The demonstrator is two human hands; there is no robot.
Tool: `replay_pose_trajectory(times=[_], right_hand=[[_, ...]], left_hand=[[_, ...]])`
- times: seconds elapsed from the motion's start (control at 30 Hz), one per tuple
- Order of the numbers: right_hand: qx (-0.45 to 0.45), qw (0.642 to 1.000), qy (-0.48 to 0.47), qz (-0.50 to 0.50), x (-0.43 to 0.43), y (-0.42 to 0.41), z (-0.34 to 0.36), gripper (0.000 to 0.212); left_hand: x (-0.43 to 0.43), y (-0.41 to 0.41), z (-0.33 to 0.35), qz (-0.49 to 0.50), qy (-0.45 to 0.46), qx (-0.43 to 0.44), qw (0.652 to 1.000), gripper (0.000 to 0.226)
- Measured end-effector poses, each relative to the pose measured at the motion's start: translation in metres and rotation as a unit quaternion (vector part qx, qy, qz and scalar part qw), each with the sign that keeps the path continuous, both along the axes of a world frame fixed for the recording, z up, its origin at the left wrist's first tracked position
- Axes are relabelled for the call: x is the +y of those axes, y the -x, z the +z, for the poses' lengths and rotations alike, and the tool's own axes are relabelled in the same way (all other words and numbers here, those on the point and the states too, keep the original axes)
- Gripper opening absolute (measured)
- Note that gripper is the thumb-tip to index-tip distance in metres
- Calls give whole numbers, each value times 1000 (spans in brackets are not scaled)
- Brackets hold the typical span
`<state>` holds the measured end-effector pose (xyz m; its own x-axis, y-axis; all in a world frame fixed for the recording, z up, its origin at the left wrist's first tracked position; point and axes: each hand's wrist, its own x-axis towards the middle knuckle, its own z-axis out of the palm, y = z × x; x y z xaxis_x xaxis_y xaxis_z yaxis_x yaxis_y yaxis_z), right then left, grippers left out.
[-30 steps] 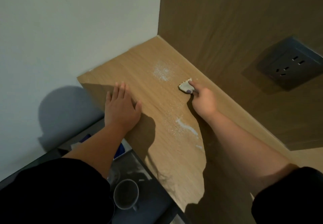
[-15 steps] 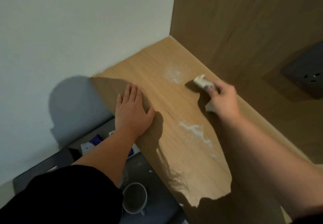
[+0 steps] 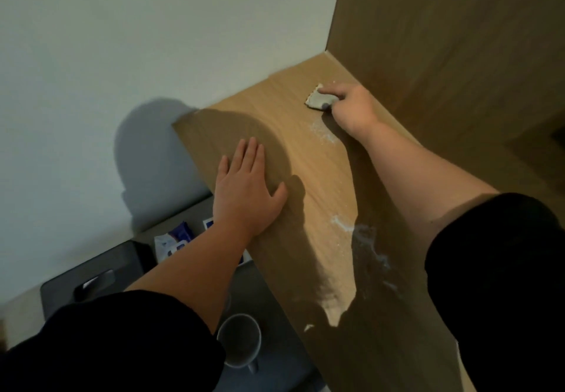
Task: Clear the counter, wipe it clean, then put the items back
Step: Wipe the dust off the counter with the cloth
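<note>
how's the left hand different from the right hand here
The left hand lies flat, palm down, fingers spread, and holds nothing; the right hand is curled, pressing a small pale cloth onto the counter. The left hand rests near the counter's left edge in shadow; the right hand reaches farther, close to the back corner, beside white powder. Both touch the wooden counter, with bare forearms and black sleeves.

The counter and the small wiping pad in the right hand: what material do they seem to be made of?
The counter looks like wood-grain laminate or veneered board with a matte finish: regular light streaks, a sharp flat edge, no gloss. Solid wood cannot be excluded. The wiping pad, pressed down by the right hand, seems a soft whitish-grey cloth or sponge, since it bends under the fingers; its blurred surface leaves this open.
</note>
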<state>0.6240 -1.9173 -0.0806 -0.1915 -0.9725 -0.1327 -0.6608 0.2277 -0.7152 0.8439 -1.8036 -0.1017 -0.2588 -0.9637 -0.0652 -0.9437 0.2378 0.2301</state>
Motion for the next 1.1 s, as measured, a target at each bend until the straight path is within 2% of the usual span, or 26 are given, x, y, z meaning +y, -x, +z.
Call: replay_pose_trajectory(times=[0.1, 0.27, 0.4, 0.53, 0.67, 0.8, 0.97, 1.1], right_hand=[[-59, 997, -19, 43, 24, -2, 6, 49], [-161, 980, -73, 92, 123, -13, 13, 44], [-152, 976, -75, 133, 185, -18, 8, 48], [-225, 968, -91, 60, 177, -13, 30, 46], [-80, 992, 42, -92, 119, 2, 39, 47], [79, 994, 29, -68, 49, 1, 8, 53], [150, 983, 55, -88, -18, -16, -1, 33], [152, 987, 39, -30, -48, -28, 1, 34]], left_hand=[[0, 0, 1, 2, 0, 0, 1000, 81], [2, 1, 3, 3, -1, -12, 1000, 79], [1, 1, 5, 2, -5, -12, 1000, 77], [2, 2, 5, 0, -3, -7, 1000, 80], [0, 0, 3, -3, -3, -10, 1000, 79], [1, 0, 1, 1, 1, -9, 1000, 83], [0, 1, -3, 4, -2, -1, 1000, 92], [-1, 1, -3, 7, 1, 4, 1000, 90]])
